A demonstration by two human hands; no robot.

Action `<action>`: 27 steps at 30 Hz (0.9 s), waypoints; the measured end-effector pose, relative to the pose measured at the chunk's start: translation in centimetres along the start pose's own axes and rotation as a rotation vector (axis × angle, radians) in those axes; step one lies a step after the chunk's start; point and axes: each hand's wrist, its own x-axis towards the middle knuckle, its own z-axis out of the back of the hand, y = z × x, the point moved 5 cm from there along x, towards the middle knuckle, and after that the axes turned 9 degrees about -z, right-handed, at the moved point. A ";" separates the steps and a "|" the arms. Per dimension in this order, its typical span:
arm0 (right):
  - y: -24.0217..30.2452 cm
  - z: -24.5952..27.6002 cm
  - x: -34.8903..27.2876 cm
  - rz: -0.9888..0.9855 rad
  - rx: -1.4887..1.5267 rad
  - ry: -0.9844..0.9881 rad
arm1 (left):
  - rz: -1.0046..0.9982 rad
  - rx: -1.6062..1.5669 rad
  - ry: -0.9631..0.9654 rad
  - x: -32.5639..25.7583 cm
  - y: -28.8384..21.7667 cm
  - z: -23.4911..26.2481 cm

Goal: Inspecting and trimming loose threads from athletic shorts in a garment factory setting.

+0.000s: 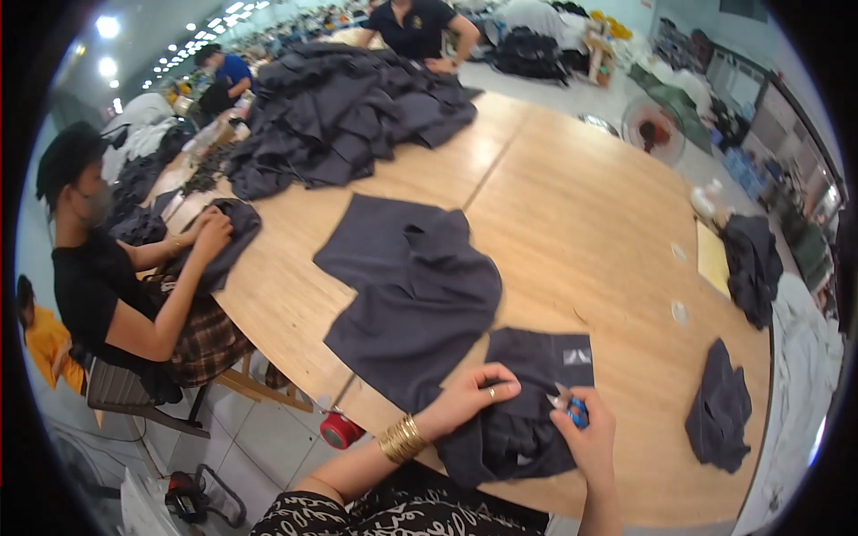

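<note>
A dark grey cloth garment (541, 353) lies at the table's near edge, partly hanging toward me, with a small pale mark on its upper right corner. My left hand (472, 397), with gold bangles at the wrist, is closed on the garment's left part, thumb and fingers pinching the cloth. In my right hand (592, 427) is a small pair of blue-handled thread snips (578, 413), its metal tip pointing left just over the fabric. Beyond my hands, another dark grey garment (416, 286) is spread out, its lower end reaching the piece I hold.
A big heap of dark garments (349, 107) covers the far left of the wooden table (581, 214). At left, a seated person (107, 277) handles dark cloth; another stands behind the heap. One crumpled dark piece (719, 411) lies right. A fan (652, 132) stands beyond the table.
</note>
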 end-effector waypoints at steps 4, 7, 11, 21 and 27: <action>-0.2 -1.5 0.2 -0.053 -0.033 0.060 | 0.041 0.012 -0.025 -0.9 0.4 0.7; 0.1 -1.8 0.5 -0.013 -0.029 0.062 | 0.025 0.018 -0.034 -0.7 0.2 0.8; 0.6 -2.0 1.2 0.029 -0.073 0.054 | 0.030 0.029 -0.049 -0.2 0.4 1.2; -0.4 -2.4 0.6 -0.026 -0.078 0.053 | 0.002 0.034 -0.048 -0.2 1.5 1.4; -0.3 -1.9 -0.5 -0.047 -0.089 0.052 | 0.005 0.015 -0.040 -0.8 1.7 1.1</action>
